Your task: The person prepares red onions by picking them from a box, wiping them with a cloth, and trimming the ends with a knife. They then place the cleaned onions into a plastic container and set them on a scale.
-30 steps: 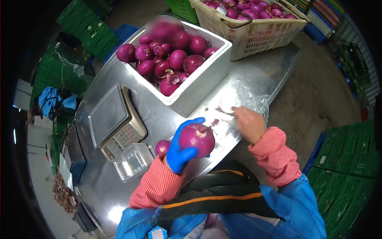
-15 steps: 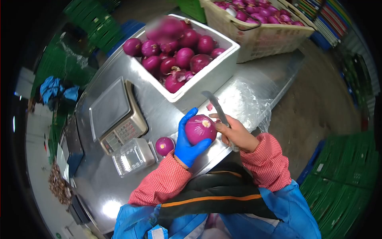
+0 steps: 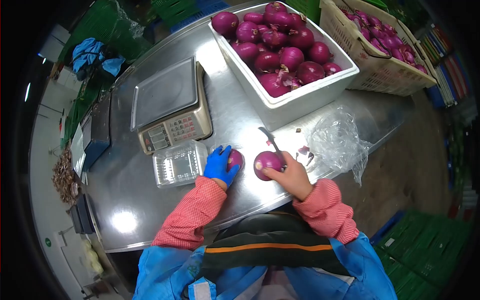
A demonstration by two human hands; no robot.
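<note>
My left hand [image 3: 220, 166], in a blue glove, is closed round the left side of a small red onion [image 3: 235, 159] on the metal table. In my bare right hand [image 3: 291, 176] is a knife [image 3: 272, 141] with a dark curved blade pointing away from me. The fingers of that same hand rest against a larger red onion [image 3: 266, 165], its pale cut end facing left. A clear plastic tray [image 3: 179, 162] lies just left of my gloved hand. Bits of onion skin [image 3: 305, 156] are scattered right of the knife.
Beyond my hands stands a white foam box [image 3: 305, 101] full of red onions. At its right is a cream plastic crate [image 3: 380, 80] with more onions. A weighing scale [image 3: 175, 107] stands behind the tray. Crumpled clear film [image 3: 340, 142] lies by the table's right edge.
The larger onion has gone from my left hand to the table beside my right hand. My left hand has moved to the small onion. The knife stays in my right hand.
</note>
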